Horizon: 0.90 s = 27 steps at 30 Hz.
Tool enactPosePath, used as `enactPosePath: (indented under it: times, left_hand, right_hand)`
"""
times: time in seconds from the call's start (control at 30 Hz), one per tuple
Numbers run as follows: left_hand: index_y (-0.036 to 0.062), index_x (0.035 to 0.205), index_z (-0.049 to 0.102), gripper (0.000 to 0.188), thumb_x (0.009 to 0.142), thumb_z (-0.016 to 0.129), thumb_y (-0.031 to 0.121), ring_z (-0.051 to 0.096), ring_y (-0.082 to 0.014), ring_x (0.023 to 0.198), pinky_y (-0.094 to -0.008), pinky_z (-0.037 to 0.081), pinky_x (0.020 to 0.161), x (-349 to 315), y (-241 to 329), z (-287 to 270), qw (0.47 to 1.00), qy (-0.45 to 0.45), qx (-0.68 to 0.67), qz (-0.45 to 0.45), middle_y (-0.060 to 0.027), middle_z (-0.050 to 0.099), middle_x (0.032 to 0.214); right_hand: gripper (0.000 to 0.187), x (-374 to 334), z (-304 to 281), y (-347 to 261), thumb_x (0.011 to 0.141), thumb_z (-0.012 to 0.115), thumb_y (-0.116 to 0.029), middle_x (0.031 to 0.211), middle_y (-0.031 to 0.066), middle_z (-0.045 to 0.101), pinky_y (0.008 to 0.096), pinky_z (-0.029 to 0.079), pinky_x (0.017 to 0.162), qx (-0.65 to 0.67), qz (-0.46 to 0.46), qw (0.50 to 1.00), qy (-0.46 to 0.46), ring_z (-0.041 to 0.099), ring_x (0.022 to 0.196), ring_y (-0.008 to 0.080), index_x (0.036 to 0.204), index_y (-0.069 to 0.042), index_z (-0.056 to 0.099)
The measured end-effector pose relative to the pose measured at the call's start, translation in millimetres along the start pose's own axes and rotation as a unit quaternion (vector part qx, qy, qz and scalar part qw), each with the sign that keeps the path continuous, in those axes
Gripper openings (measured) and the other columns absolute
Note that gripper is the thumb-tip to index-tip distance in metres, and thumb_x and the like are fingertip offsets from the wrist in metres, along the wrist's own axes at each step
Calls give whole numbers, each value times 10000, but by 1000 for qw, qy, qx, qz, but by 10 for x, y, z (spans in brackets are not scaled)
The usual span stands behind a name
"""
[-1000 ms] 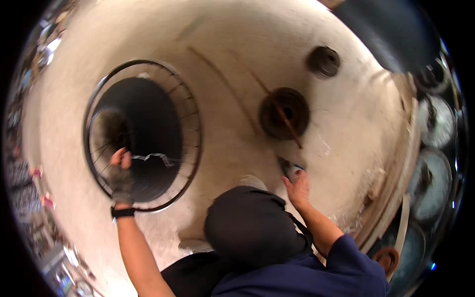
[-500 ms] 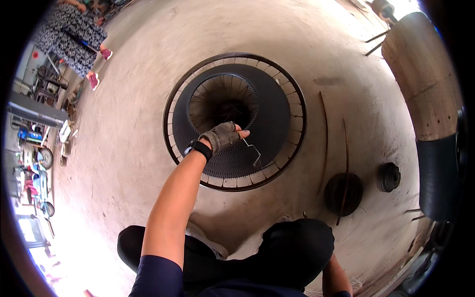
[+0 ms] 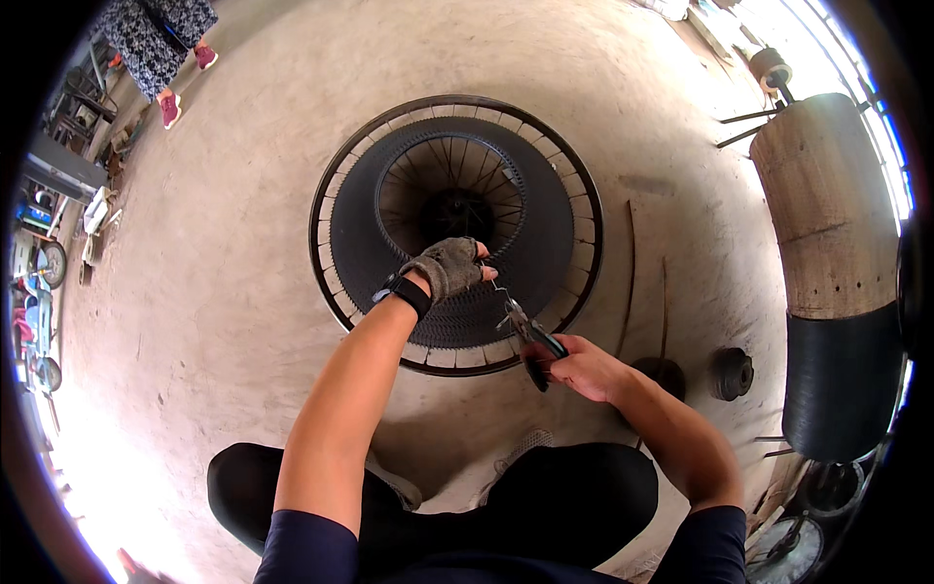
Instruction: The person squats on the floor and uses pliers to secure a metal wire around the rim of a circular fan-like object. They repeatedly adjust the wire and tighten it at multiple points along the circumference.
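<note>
The bent wire (image 3: 499, 287) was thin, pale and metallic, kinked into angles, and hung above the near right part of a black toothed disc (image 3: 365, 229). The thumb and fingers of the left hand (image 3: 449, 269) were drawn narrow, pinching the wire at its far end. The right hand (image 3: 587, 370) had its fingers curled around the dark handles of a pair of pliers (image 3: 523, 325), whose metal nose met the wire's near end; whether the jaws gripped it, I could not tell.

A fingerless grey glove of coarse, fuzzy cloth covered the left palm, with a smooth black wristband (image 3: 409, 295) just behind it. Below, the disc looked matt and layered, ridged with fine teeth on its near side, and its round opening showed thin spokes running to a dark hub (image 3: 457, 209). A slim dark rim (image 3: 457, 371) circled it all.

Rough, stained concrete floor (image 3: 233, 292) spread around. To the right lay two thin brown rods (image 3: 630, 263), a squat black cylinder (image 3: 731, 374), and farther right a large drum (image 3: 827, 214), brown and grained at its far part, smooth black nearer.
</note>
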<state>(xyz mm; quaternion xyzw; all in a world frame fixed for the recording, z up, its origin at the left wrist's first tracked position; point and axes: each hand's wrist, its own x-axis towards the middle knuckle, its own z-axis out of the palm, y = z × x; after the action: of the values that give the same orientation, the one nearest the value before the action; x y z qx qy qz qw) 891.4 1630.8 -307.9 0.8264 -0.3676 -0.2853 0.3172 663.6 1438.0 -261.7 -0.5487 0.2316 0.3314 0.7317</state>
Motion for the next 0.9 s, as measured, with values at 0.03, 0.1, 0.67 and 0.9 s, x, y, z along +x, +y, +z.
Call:
enactPosePath:
  times: [0.03, 0.1, 0.67, 0.9]
  left_hand:
    - [-18, 1106, 658, 468, 827, 748, 347, 663, -330, 1013, -380, 507, 872, -1, 15, 0, 1000, -4, 1, 3, -218, 689, 1040]
    - [-13, 1109, 660, 468, 825, 746, 349, 662, -338, 1006, -379, 508, 870, -1, 8, 19, 1000, 7, 5, -1, -214, 691, 1034]
    - [26, 1139, 667, 486, 808, 756, 370, 653, -330, 1057, -388, 504, 921, -37, 20, 51, 999, 36, 20, -23, -187, 691, 1084]
    - [40, 1160, 668, 501, 818, 746, 397, 650, -326, 1076, -394, 505, 927, -73, 3, 62, 999, 45, 21, -16, -180, 690, 1118]
  right_hand:
    - [473, 26, 16, -36, 738, 501, 34, 956, 20, 592, 244, 372, 693, -6, 11, 1000, 9, 491, 810, 117, 1191, 4, 632]
    - [459, 77, 49, -160, 742, 499, 42, 944, 22, 583, 242, 367, 692, -17, 31, 999, 24, 488, 802, 118, 1180, 2, 633]
    - [357, 244, 134, -330, 759, 501, 31, 848, 32, 513, 278, 368, 634, 12, 52, 997, 56, 477, 738, 131, 1095, 15, 619]
    - [322, 199, 236, -551, 786, 526, -12, 834, 65, 531, 344, 469, 612, -15, 83, 990, 114, 563, 753, 165, 1108, 0, 540]
